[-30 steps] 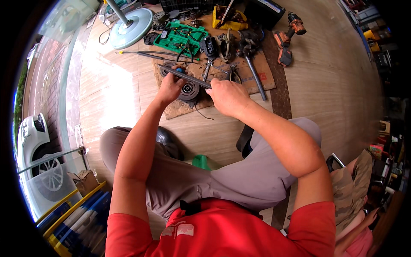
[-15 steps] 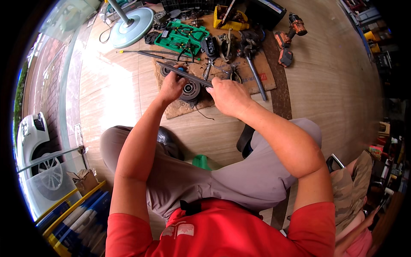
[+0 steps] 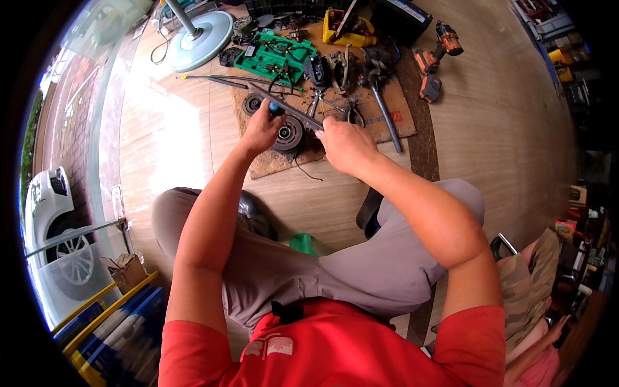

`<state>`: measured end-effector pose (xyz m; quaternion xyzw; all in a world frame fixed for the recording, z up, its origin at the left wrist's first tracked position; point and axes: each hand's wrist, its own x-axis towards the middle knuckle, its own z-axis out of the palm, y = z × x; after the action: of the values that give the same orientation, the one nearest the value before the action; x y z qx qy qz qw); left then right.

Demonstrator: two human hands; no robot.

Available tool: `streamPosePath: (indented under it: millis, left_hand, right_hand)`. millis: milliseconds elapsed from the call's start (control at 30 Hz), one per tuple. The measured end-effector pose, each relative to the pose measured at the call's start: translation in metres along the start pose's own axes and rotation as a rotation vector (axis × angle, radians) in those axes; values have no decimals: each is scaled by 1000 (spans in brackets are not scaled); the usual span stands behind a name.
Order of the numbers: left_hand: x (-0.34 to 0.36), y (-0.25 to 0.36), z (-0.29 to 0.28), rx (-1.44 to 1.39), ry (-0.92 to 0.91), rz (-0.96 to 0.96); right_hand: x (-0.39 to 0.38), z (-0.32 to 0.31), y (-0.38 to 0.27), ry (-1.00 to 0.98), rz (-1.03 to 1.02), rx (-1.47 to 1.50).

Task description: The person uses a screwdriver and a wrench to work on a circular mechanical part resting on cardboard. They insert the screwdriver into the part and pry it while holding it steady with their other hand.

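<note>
My right hand (image 3: 349, 146) is closed round the near end of a long, flat, dark bar (image 3: 288, 109) that looks like a file. The bar slants up to the left over the cardboard. My left hand (image 3: 262, 131) is closed on a small blue piece (image 3: 275, 108), whose kind I cannot make out, just below the bar; whether the two touch is unclear. Beneath the bar, close to my left hand, lies a round grooved pulley (image 3: 287, 133), with a smaller round metal part (image 3: 253, 103) beyond it.
Cardboard (image 3: 261, 169) lies under the parts. A green tool tray (image 3: 258, 59), pliers, a long metal-handled tool (image 3: 387, 119) and a yellow bin (image 3: 353, 39) stand farther off. A cordless drill (image 3: 428, 61) rests at right. Another person's leg (image 3: 535, 277) shows at lower right.
The bar's far end has moved right and slightly away. My left hand sits a little lower, apart from the bar, and more of the blue piece shows.
</note>
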<state>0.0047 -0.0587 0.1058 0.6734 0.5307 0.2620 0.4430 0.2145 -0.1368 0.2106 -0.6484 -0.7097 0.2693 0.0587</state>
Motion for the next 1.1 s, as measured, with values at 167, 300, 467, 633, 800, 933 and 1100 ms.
streamPosePath:
  millis: [167,300,467,633,800,933,1100]
  left_hand:
    - [-1,-1,-1,3,13,45]
    - [-1,-1,0,-10,-9,13]
    - [4,-19,2,17,32,30]
    - [1,0,5,66,34,-2]
    - [-1,5,5,-55,29,-20]
    - [-1,7,6,-9,18,-74]
    - [2,-6,7,-46,21,-40]
  right_hand:
    - [2,1,0,56,-37,32]
    - [1,-1,1,-9,-20,-2]
    - [4,-3,-1,-36,-30,-33]
    - [3,-5,4,10,-30,-9]
    - [4,-6,5,-3,-41,11]
    - [3,-7,4,-20,-44,27]
    - [3,-7,4,-11,-55,29]
